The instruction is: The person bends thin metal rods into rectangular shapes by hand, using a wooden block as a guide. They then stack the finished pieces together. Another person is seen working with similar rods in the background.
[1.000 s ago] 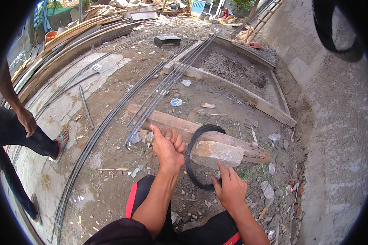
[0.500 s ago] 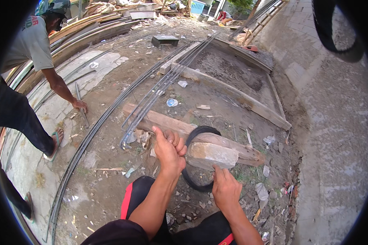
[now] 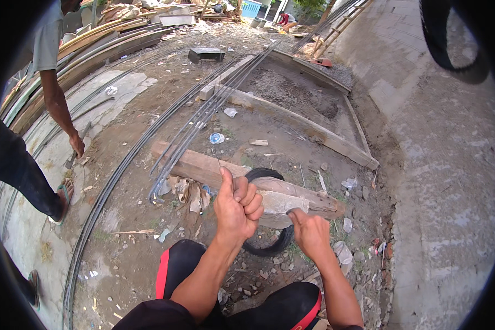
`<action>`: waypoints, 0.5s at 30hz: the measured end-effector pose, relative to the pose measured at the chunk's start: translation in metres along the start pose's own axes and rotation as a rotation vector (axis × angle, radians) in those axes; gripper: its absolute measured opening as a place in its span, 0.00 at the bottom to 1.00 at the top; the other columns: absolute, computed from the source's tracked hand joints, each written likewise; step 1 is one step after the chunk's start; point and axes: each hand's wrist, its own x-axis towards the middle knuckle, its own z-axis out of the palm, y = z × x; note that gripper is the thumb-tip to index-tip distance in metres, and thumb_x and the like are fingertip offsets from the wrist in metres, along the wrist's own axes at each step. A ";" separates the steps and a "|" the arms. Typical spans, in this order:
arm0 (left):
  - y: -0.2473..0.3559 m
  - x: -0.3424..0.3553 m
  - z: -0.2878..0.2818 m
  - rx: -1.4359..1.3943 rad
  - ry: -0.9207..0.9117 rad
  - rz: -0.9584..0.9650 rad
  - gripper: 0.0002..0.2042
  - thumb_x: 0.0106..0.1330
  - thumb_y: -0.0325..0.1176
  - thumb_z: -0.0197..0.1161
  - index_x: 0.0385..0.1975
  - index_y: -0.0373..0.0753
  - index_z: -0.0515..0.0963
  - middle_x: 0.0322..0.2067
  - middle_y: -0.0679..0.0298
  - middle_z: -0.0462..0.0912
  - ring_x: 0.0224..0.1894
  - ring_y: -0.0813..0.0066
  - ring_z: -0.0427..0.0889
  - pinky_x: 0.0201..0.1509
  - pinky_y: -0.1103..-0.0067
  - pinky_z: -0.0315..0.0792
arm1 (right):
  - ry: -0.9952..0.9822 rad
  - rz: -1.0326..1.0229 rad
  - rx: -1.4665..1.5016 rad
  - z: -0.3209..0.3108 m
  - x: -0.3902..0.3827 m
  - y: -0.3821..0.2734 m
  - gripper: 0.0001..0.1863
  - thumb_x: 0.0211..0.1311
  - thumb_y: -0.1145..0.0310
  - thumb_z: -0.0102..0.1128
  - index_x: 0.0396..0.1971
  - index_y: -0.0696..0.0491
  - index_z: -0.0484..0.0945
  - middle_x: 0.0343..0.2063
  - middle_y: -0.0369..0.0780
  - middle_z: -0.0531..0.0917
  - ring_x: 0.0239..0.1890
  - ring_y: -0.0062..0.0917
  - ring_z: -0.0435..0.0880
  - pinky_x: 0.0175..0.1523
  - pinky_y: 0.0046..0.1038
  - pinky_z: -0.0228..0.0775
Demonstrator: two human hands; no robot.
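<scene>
My left hand (image 3: 236,206) is closed in a fist, thumb upward, in front of the wooden beam (image 3: 190,165). A thin dark wire seems to rise above its thumb. Right of it, my right hand (image 3: 311,234) is closed in a pinch at the near edge of a pale block (image 3: 283,202); what its fingers hold, if anything, is too small to make out. A black coil (image 3: 269,250), apparently of thin wire, loops around the beam and block, partly hidden behind my hands.
Long steel bars (image 3: 115,184) curve along the left, and bent-ended bars (image 3: 173,159) cross the beam. A timber frame (image 3: 302,129) holds grey mix. Another person's hand (image 3: 77,146) grips a flat tool at the left. A concrete surface (image 3: 451,220) runs along the right.
My left hand has risen, thumb now higher. My right hand has lifted slightly and moved right from the coil's edge. The view has shifted; the other person appears farther left.
</scene>
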 end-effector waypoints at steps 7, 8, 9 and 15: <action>0.009 0.011 -0.019 -0.075 -0.128 -0.013 0.29 0.78 0.60 0.41 0.16 0.48 0.57 0.15 0.74 0.51 0.15 0.82 0.47 0.16 0.81 0.42 | -0.658 0.326 1.080 -0.083 -0.013 0.008 0.14 0.73 0.61 0.55 0.36 0.55 0.84 0.14 0.41 0.80 0.22 0.44 0.80 0.32 0.39 0.71; 0.004 0.016 -0.019 -0.111 -0.153 -0.007 0.29 0.79 0.60 0.40 0.17 0.47 0.58 0.16 0.74 0.52 0.16 0.82 0.48 0.17 0.81 0.43 | -0.608 0.315 0.887 -0.079 -0.014 0.010 0.13 0.72 0.61 0.55 0.36 0.54 0.84 0.15 0.41 0.80 0.22 0.43 0.80 0.33 0.39 0.71; 0.004 0.020 -0.033 -0.049 -0.080 -0.004 0.27 0.80 0.58 0.39 0.20 0.45 0.63 0.17 0.73 0.54 0.17 0.81 0.51 0.18 0.81 0.48 | -0.557 0.300 0.695 -0.067 -0.016 0.013 0.13 0.72 0.61 0.56 0.36 0.54 0.84 0.15 0.41 0.80 0.23 0.43 0.81 0.34 0.39 0.71; 0.038 0.042 -0.053 0.011 0.523 0.438 0.28 0.77 0.63 0.40 0.27 0.43 0.67 0.20 0.72 0.59 0.18 0.81 0.55 0.19 0.81 0.49 | -0.534 0.523 0.307 -0.043 -0.108 0.084 0.13 0.67 0.61 0.61 0.44 0.51 0.85 0.28 0.44 0.86 0.38 0.42 0.85 0.49 0.39 0.74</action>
